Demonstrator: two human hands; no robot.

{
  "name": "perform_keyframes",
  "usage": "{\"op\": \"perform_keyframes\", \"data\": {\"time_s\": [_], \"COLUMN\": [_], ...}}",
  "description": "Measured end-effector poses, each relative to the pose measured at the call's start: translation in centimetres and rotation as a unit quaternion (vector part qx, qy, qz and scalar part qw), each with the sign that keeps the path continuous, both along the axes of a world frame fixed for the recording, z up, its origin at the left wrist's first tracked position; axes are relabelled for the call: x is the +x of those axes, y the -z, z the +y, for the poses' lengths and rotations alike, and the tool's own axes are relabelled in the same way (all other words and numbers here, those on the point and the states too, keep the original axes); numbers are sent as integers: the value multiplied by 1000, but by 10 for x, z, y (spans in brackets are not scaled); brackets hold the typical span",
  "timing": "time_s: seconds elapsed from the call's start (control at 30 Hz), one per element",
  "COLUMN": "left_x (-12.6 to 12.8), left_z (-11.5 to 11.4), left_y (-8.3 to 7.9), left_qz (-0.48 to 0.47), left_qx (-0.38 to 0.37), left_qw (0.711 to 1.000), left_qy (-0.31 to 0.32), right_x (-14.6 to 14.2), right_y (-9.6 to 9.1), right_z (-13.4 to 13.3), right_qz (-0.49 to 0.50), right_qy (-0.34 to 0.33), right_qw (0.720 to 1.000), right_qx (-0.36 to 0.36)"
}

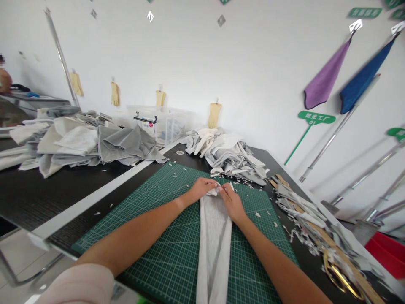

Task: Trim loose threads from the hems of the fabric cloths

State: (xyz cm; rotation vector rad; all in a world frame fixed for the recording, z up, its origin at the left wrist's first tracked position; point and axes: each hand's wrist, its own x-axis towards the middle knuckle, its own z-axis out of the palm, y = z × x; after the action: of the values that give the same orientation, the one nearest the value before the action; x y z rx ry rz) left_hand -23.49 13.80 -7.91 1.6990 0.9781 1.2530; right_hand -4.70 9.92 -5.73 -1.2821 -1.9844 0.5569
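Note:
A long strip of pale grey knit fabric (215,249) lies lengthwise down the middle of a green gridded cutting mat (152,202). My left hand (201,189) and my right hand (232,203) are close together at the strip's far end, with their fingertips pinching its folded top edge. Small fabric scraps dot the mat around both hands. To the right of the mat, gold-handled scissors (343,280) lie among cut scraps (300,211) beside a wooden ruler (340,249).
A heap of pale grey fabric (228,154) sits beyond the mat, and a larger pile (95,143) lies on the black table (63,198) to the left. Behind stands a clear plastic storage box (164,126). A person (4,80) is at the far left; a red bin (387,253) is low right.

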Motion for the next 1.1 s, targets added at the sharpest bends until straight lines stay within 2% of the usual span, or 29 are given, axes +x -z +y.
{"op": "perform_keyframes", "data": {"time_s": [0.33,0.67,0.87,1.1], "left_x": [-1,0,0,1], "left_z": [0,-5,-6,1], "left_y": [2,-4,-6,-3], "left_qz": [-1,8,14,32], "left_qx": [-1,7,12,34], "left_qw": [1000,1000,1000,999], "left_qy": [-9,17,21,-7], "right_x": [0,-1,-2,-4], "right_y": [1,1,0,-5], "right_z": [0,-1,-1,-5], "right_qz": [0,14,61,51], "right_qy": [-3,-4,15,17], "right_qw": [1000,1000,998,999], "right_qx": [14,13,-2,-2]}}
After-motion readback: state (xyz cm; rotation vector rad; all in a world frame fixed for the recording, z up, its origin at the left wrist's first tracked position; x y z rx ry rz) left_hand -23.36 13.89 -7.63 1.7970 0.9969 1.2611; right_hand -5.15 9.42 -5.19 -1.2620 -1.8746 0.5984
